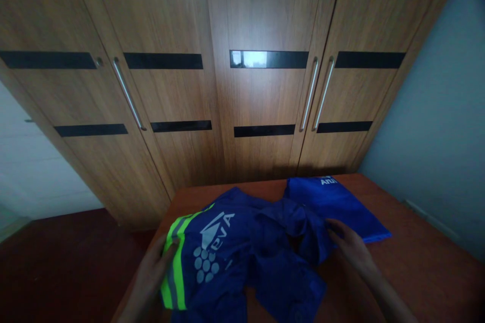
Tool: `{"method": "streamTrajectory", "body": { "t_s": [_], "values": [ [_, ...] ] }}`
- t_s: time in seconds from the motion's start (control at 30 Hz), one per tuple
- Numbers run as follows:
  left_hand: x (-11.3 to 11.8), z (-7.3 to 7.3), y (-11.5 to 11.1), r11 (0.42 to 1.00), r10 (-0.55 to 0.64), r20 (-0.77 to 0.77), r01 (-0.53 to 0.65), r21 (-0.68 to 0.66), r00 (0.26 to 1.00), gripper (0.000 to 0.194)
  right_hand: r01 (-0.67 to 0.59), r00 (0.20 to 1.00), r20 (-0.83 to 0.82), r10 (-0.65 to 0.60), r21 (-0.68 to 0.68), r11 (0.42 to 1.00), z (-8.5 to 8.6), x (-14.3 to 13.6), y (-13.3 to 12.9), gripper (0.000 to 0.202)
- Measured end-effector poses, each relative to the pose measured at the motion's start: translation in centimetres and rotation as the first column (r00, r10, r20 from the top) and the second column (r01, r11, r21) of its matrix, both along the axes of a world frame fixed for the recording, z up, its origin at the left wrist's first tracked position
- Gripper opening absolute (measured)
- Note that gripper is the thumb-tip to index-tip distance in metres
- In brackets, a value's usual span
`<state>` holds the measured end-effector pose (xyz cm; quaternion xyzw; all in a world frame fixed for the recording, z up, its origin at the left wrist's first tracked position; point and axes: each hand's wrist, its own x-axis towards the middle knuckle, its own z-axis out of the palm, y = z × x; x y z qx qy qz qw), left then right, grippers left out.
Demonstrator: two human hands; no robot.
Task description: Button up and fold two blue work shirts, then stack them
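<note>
Lime Blazes on Navy!

Dark navy ran the garment (261,222), and what a flash of lime-yellow on its band (179,277), split by a grey stripe (172,286)! Pale grey lettering (219,245) and a cluster of pale discs (205,265) patterned it. Brighter yet, royal blue shone from the folded cloth (337,207), its letters (328,181) white. Reddish-brown went the table (417,272); grained brown the wardrobe (257,96), barred by black strips (162,61) and silver handles (129,93). The floor (49,262) seemed deep red, though the gloom blurred it.
</note>
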<state>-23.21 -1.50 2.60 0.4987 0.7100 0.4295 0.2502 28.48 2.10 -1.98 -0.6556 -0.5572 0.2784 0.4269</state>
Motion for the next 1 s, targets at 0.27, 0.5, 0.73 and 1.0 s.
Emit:
{"method": "streamTrajectory", "body": {
  "t_s": [0.27,0.5,0.73,1.0],
  "values": [
    [2.2,1.6,-0.3,0.994,-0.073,-0.076,0.066,-0.089,0.994,0.059,-0.159,0.948,0.300,0.103,0.167,0.973,1.6,-4.1,-1.1,0.048],
    [5.1,2.0,-1.6,0.985,-0.066,0.307,0.110,-0.130,0.949,0.044,-0.176,0.984,0.024,0.176,0.021,0.984,1.0,-7.8,-0.5,0.086],
    [11.2,0.5,-2.6,0.922,-0.328,0.444,0.385,-0.040,0.834,0.057,-0.483,0.859,-0.151,0.489,0.078,0.872,2.9,-15.4,-2.2,0.074],
    [15.9,-1.0,-1.5,0.923,-0.377,0.241,0.340,0.180,0.894,0.030,-0.519,0.805,-0.218,0.551,0.190,0.833,3.7,-19.1,-3.1,0.041]
  ]
}}
